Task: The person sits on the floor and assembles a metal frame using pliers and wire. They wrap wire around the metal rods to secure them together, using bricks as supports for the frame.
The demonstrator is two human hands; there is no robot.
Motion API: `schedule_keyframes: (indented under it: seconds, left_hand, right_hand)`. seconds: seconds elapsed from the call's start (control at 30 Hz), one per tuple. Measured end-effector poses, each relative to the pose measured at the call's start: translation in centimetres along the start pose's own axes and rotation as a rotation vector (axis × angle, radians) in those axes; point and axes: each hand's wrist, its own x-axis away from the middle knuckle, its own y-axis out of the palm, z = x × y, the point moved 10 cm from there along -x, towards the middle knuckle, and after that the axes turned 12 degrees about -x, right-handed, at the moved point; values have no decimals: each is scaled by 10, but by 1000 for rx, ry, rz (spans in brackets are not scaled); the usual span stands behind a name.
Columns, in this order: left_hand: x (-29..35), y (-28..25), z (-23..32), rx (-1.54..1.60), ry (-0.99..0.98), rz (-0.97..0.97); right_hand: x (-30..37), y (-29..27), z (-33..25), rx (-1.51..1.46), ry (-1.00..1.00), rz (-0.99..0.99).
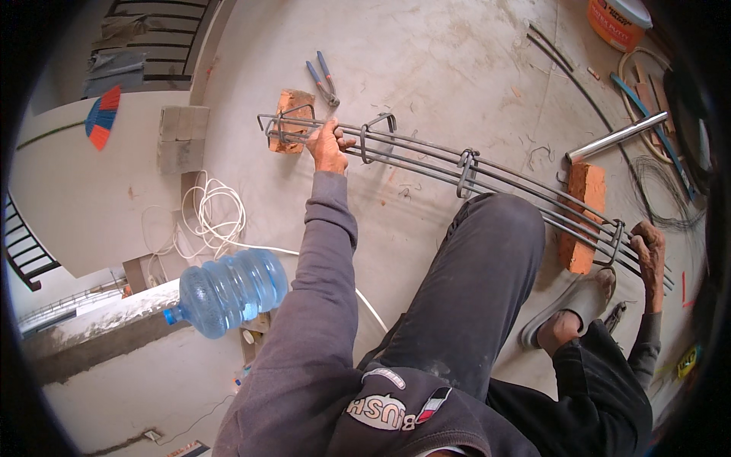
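A long, narrow rebar cage, made of thin parallel steel rods with several square stirrups around them, runs across the floor in front of me. Its left end rests on an orange brick and its right part on another orange brick. My left hand is wrapped around the rods beside the left brick. At the far right, my right hand has its fingers curled at the rods, just past a stirrup. Blue-handled pincers lie on the floor beyond my left hand.
Beside my left arm lie a large blue water bottle and a coiled white cable. A metal tube, a bundle of thin wire and an orange bucket are at the far right. My bent knee is close to the cage.
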Motion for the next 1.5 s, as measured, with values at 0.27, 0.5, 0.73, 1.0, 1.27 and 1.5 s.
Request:
schedule_keyframes:
  seconds: [0.27, 0.5, 0.73, 1.0, 1.27, 1.5]
  left_hand:
    - [5, 13, 9, -49, 130, -122]
    - [2, 6, 3, 186, 188, -92]
    - [-9, 14, -4, 265, -11, -365]
    - [-17, 15, -8, 211, -66, -215]
    - [-31, 13, -16, 213, -56, -210]
    - [-34, 6, -20, 193, -100, -201]
  right_hand:
    - [0, -7, 23, -38, 79, -22]
    - [7, -3, 23, -64, 110, 49]
    - [-1, 3, -5, -72, 88, -14]
    - [-5, -4, 20, 71, -94, 54]
    - [-4, 4, 23, 97, -100, 43]
    - [-6, 11, 26, 188, -136, 35]
